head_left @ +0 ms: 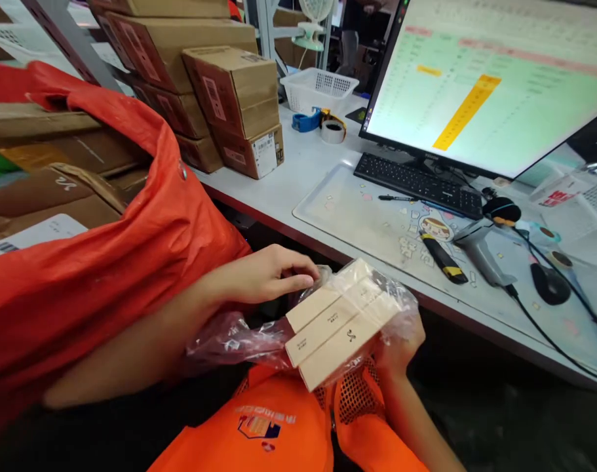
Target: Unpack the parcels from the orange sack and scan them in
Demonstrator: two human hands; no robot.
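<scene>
Left-hand grip (263, 278) closes over the plastic wrap (234, 341) on three cream boxes (340, 324) held just off the tabletop (308, 157) edge, right-hand grip (401, 347) cupping them beneath; the slick film could let them slide free if either hold slackens.

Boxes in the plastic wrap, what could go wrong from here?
1. The three cream boxes sit in loose clear plastic, with the right hand under them and the left hand on top. They might slide and drop.
2. The yellow-and-black box cutter lies near the edge of the desk, close to the pack. A careless move could knock it off or snag the plastic.
</scene>
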